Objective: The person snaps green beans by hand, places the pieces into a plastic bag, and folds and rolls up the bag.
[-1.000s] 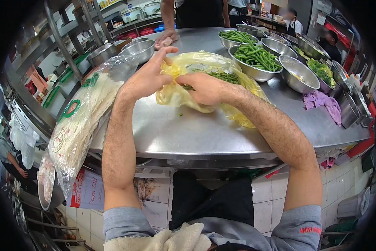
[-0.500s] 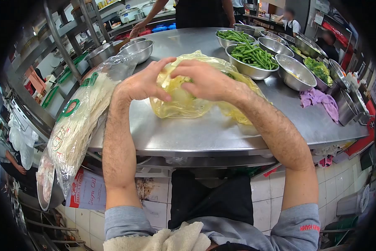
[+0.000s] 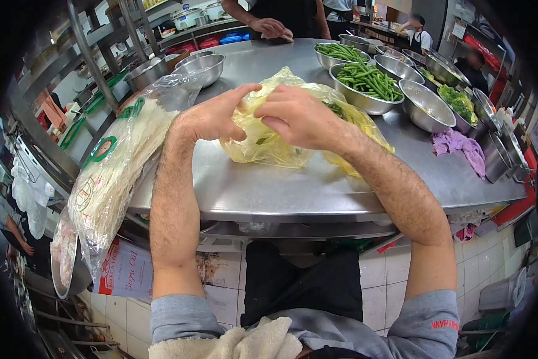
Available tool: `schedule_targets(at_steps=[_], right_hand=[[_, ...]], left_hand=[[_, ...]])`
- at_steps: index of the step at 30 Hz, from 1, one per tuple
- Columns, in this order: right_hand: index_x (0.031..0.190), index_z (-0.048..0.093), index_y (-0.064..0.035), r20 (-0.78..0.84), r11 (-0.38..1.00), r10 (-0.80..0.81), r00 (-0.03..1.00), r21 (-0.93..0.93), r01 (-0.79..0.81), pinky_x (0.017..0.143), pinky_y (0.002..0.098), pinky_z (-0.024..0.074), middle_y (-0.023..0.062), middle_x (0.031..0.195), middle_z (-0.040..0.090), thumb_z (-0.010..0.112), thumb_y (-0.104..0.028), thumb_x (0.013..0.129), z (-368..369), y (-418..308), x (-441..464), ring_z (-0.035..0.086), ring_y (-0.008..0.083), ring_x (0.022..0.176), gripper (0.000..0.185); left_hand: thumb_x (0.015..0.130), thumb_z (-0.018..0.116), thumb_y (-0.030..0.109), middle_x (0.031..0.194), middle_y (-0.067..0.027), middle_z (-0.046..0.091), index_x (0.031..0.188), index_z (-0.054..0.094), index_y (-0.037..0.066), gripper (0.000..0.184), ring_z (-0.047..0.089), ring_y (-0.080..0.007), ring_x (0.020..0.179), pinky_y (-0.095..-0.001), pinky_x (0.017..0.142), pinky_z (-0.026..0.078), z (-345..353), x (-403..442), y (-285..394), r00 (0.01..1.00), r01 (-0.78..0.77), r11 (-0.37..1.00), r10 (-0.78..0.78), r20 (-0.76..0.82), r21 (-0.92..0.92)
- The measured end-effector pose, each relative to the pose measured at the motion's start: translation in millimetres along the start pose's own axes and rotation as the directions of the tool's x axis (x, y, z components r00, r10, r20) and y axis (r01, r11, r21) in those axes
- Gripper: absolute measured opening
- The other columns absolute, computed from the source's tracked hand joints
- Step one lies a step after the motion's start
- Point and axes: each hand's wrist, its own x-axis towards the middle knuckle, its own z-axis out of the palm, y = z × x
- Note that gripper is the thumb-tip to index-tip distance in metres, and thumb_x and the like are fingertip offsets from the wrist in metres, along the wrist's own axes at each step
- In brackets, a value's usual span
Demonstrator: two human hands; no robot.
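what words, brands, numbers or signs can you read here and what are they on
"MARCA LEON", on the red part of the carton
"Soya Oil", on the same carton
"HANN", red letters on the right sleeve; those before it are unclear
Print on the clear bag of white strands: not readable
Wall notice: too small

2 hands at the grip: 1 left hand (image 3: 224, 115), 1 right hand (image 3: 305, 118). Yellow plastic (image 3: 261, 151) there, 1 or 2 bags, can't tell. Beyond and right of grip: 2 green bean bowls (image 3: 373, 107). Farther right: 1 purple cloth (image 3: 460, 145). Left of grip: 1 clear bag of white noodles (image 3: 116, 164). Across from grip: 1 nearest co-worker (image 3: 284, 13), more people behind, count unclear.
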Motion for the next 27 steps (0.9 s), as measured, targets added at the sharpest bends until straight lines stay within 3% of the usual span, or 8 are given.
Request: schedule_targets(at_steps=[2, 4, 10, 12, 17, 20, 25, 27], right_hand=[[0.09, 0.067, -0.0051, -0.062, 0.991, -0.035, 0.997, 0.126, 0.042, 0.08, 0.0402, 0.047, 0.0123, 0.087, 0.063, 0.055, -0.005, 0.078, 8.1, -3.2, 6.8, 0.059, 0.0298, 0.089, 0.017], [0.092, 0.067, -0.0044, 0.243, 0.961, 0.039, 0.969, 0.257, -0.103, 0.078, 0.0398, 0.048, 0.0142, 0.086, 0.062, 0.057, -0.006, 0.078, 16.0, -3.6, 7.8, 0.059, 0.032, 0.088, 0.017], [0.109, 0.062, -0.0075, 0.221, 0.994, 0.032, 0.975, -0.107, -0.008, 0.083, 0.041, 0.0481, 0.0148, 0.099, 0.062, 0.055, -0.011, 0.079, 27.7, 7.3, -1.3, 0.061, 0.0311, 0.092, 0.031], [0.112, 0.061, -0.0075, 0.286, 0.986, 0.084, 0.955, -0.163, -0.038, 0.084, 0.0407, 0.0484, 0.0152, 0.101, 0.061, 0.054, -0.013, 0.079, 24.2, 5.7, 3.1, 0.061, 0.0306, 0.093, 0.034], [0.113, 0.061, -0.0104, 0.587, 0.877, 0.471, 0.658, -0.236, -0.418, 0.082, 0.0428, 0.0481, 0.0169, 0.091, 0.063, 0.053, -0.022, 0.079, -3.2, -3.2, 20.1, 0.061, 0.0316, 0.089, 0.036], [0.105, 0.063, -0.0109, 0.529, 0.916, 0.388, 0.755, -0.133, -0.378, 0.08, 0.0432, 0.0486, 0.0168, 0.085, 0.064, 0.054, -0.02, 0.077, 2.5, 4.5, 13.8, 0.062, 0.0318, 0.086, 0.031], [0.101, 0.064, -0.012, 0.535, 0.939, 0.338, 0.775, -0.13, -0.32, 0.08, 0.0422, 0.0482, 0.0147, 0.092, 0.063, 0.054, -0.019, 0.076, 1.6, 6.3, 10.7, 0.061, 0.031, 0.09, 0.028], [0.102, 0.064, -0.0124, 0.526, 0.937, 0.344, 0.778, -0.136, -0.322, 0.08, 0.0418, 0.0478, 0.0138, 0.093, 0.062, 0.054, -0.018, 0.076, 2.8, 4.9, 9.5, 0.061, 0.0306, 0.091, 0.028]], left_hand=[[0.061, 0.067, -0.001, 0.108, -0.0127, 0.055, 0.142, 0.03, 0.015, 0.091, 0.057, -0.0189, 0.088, -0.0304, 0.081, 0.049, 1.6, 2.6, -4.9, 0.998, -0.027, 0.999, 0.029, -0.057, 0.03], [0.062, 0.066, -0.001, 0.109, -0.0125, 0.054, 0.14, 0.032, 0.015, 0.087, 0.057, -0.019, 0.087, -0.0305, 0.08, 0.049, 0.8, 3.8, -4.5, 0.993, -0.051, 0.997, 0.056, -0.1, 0.054], [0.065, 0.065, 0.001, 0.116, -0.0164, 0.053, 0.126, 0.046, 0.01, 0.064, 0.055, -0.0293, 0.104, -0.0365, 0.088, 0.047, -2.3, 0.2, 8.5, 0.983, -0.018, 1.0, 0.015, -0.184, -0.01], [0.065, 0.065, 0.0, 0.108, -0.0114, 0.05, 0.129, 0.044, 0.014, 0.068, 0.057, -0.0176, 0.084, -0.0294, 0.076, 0.049, -1.4, 1.7, 6.1, 0.999, -0.013, 0.992, 0.019, -0.044, 0.125], [0.063, 0.07, 0.003, 0.11, -0.0111, 0.049, 0.131, 0.041, 0.015, 0.075, 0.057, -0.022, 0.087, -0.0309, 0.077, 0.049, 15.5, 10.4, -2.8, 0.999, -0.03, 0.982, 0.033, -0.016, 0.184], [0.061, 0.072, 0.006, 0.115, -0.0127, 0.049, 0.136, 0.037, 0.016, 0.082, 0.058, -0.0234, 0.09, -0.0317, 0.079, 0.048, 16.9, 12.7, -0.8, 1.0, -0.016, 0.98, 0.012, 0.025, 0.198], [0.066, 0.068, 0.0, 0.116, -0.0135, 0.048, 0.138, 0.035, 0.017, 0.081, 0.056, -0.0166, 0.085, -0.0282, 0.078, 0.047, 4.4, 4.1, 15.5, 1.0, 0.017, 0.98, -0.011, 0.028, -0.2], [0.066, 0.068, 0.001, 0.116, -0.0144, 0.049, 0.137, 0.037, 0.015, 0.078, 0.057, -0.0181, 0.084, -0.03, 0.079, 0.048, 5.8, 7.1, 8.0, 0.999, -0.027, 0.988, 0.023, -0.023, -0.155]])
